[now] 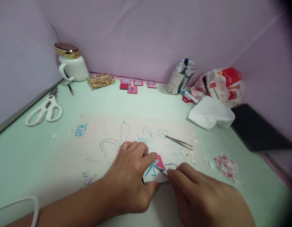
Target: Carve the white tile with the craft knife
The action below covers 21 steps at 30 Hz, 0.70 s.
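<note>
On the tabletop (100, 104), in the head view, a pink-and-white tile (156, 174) lies between both hands: the left hand (134, 175) grips it, thumb opposite fingers; the right hand (202, 192) pinches a slim blade (163, 171), slanting up-left onto it.

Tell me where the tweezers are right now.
In the head view, the tweezers lie right of centre, beyond the right hand and nearer the person than the white tissue.

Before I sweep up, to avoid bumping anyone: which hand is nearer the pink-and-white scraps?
Right. The right hand is near-left of the scraps; the left hand is farther left, holding the card.
</note>
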Each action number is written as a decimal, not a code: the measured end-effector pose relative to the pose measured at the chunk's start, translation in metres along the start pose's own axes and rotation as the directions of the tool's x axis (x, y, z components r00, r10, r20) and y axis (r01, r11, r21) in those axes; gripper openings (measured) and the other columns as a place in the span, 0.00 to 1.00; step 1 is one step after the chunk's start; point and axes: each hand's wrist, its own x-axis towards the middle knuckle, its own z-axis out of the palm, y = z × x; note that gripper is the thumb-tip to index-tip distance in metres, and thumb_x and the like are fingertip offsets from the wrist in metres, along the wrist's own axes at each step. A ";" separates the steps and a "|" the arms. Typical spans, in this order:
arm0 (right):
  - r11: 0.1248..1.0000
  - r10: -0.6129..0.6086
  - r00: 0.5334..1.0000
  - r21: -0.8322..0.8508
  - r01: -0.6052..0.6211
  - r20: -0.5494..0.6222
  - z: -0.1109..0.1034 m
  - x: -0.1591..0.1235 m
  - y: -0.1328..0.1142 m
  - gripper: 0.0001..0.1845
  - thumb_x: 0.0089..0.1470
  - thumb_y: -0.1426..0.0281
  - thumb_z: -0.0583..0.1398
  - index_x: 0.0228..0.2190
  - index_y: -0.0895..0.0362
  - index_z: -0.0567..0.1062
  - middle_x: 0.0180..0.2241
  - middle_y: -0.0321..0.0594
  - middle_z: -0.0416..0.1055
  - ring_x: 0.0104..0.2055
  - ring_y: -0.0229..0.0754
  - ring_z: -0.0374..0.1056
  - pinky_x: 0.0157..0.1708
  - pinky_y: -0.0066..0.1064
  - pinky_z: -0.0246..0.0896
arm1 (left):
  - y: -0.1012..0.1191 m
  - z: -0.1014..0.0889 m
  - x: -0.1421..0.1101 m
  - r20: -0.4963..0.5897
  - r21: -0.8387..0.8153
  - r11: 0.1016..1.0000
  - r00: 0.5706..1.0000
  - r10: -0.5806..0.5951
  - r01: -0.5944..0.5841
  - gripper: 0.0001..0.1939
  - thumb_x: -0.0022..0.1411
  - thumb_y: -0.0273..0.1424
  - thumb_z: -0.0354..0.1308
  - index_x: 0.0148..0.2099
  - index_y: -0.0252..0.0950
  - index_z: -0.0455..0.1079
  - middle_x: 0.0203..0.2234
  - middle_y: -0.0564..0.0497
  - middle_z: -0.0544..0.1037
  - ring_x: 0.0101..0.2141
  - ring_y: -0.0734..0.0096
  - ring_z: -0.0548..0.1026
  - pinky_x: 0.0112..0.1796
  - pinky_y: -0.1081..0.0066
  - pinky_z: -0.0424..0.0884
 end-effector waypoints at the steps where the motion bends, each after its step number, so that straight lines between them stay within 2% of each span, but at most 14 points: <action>1: 1.000 -0.008 1.000 -0.008 0.008 -0.002 0.000 0.000 -0.001 0.13 0.51 0.79 0.50 0.26 0.51 0.70 0.21 0.31 0.66 0.17 0.36 0.62 0.16 0.34 0.44 | 0.000 0.000 0.000 -0.002 -0.002 1.000 1.000 0.001 -0.001 0.19 0.50 0.32 0.59 0.47 0.38 0.69 0.34 0.47 0.67 0.37 0.59 0.64 0.40 0.55 0.60; 8: 0.997 -0.071 0.997 -0.011 0.071 -0.024 0.001 -0.001 -0.003 0.15 0.44 0.83 0.49 0.28 0.53 0.69 0.22 0.32 0.67 0.19 0.36 0.64 0.18 0.32 0.48 | 0.000 -0.001 0.000 -0.006 0.001 1.000 1.000 0.011 -0.011 0.19 0.51 0.31 0.59 0.47 0.38 0.69 0.34 0.47 0.67 0.37 0.60 0.64 0.40 0.55 0.60; 11: 0.997 -0.072 0.995 0.016 0.073 -0.072 0.005 -0.003 0.001 0.17 0.43 0.84 0.48 0.29 0.53 0.69 0.22 0.32 0.68 0.20 0.37 0.65 0.19 0.31 0.51 | 0.000 -0.001 0.000 -0.006 -0.003 1.000 1.000 0.013 -0.013 0.19 0.51 0.32 0.59 0.47 0.38 0.69 0.34 0.47 0.67 0.37 0.60 0.64 0.40 0.55 0.60; 15: 0.993 -0.110 0.991 0.028 0.112 -0.071 0.006 -0.003 0.004 0.17 0.45 0.84 0.49 0.31 0.54 0.70 0.23 0.32 0.69 0.20 0.36 0.65 0.18 0.30 0.53 | -0.001 -0.001 -0.001 -0.007 -0.015 1.000 1.000 0.019 -0.019 0.19 0.50 0.31 0.59 0.47 0.37 0.70 0.34 0.47 0.66 0.37 0.60 0.64 0.40 0.55 0.60; 21: 0.989 -0.136 0.981 0.043 0.144 -0.139 0.005 0.000 0.006 0.17 0.50 0.84 0.49 0.31 0.57 0.73 0.22 0.33 0.71 0.19 0.35 0.65 0.18 0.27 0.56 | -0.001 -0.002 0.000 0.006 -0.032 0.999 1.000 0.022 -0.022 0.16 0.50 0.30 0.59 0.43 0.37 0.69 0.34 0.47 0.66 0.36 0.60 0.64 0.39 0.55 0.60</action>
